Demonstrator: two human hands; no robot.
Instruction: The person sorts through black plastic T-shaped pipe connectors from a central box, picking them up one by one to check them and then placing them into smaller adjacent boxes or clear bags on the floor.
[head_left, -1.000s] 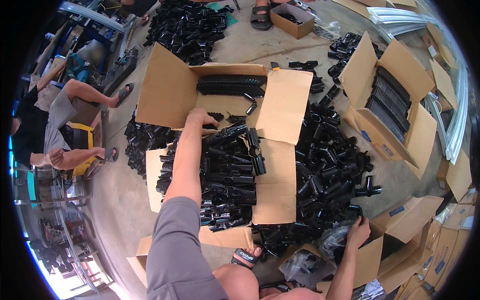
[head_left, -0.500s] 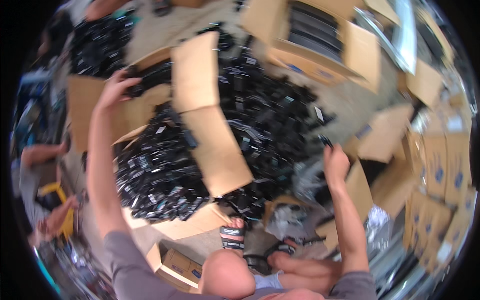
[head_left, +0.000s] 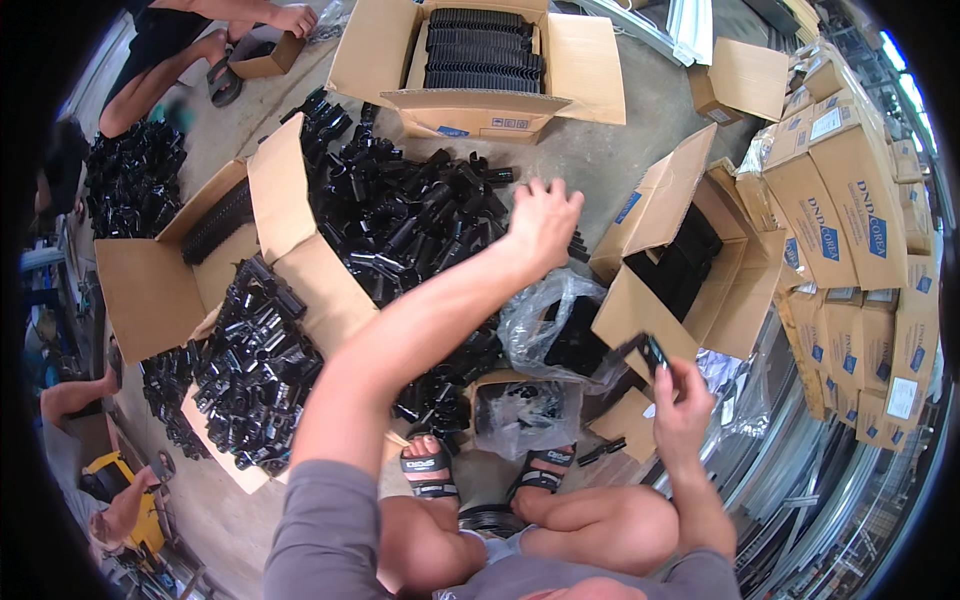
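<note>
My left arm reaches across to the right over a heap of glossy black plastic clips (head_left: 400,210). The left hand (head_left: 545,222) is above the floor at the heap's right edge, fingers slightly bent and apart, with no held thing showing. A short row of black clips (head_left: 578,245) lies close beside it. My right hand (head_left: 682,405) pinches a black plastic clip (head_left: 652,350) between thumb and fingers, in front of an open carton (head_left: 735,285) with black parts inside. A clear plastic bag (head_left: 525,325) lies between the hands, partly over dark pieces.
At the far side an open carton (head_left: 470,110) holds neat rows of black parts. A tipped carton (head_left: 150,300) spills clips on the left. Stacked cartons (head_left: 830,220) and metal profiles (head_left: 800,500) line the right. Other people (head_left: 200,50) sit at the left.
My left hand has left the left carton and swung right across the heap. My right hand has come lower and nearer, still holding a black clip. The view has turned to the right.
</note>
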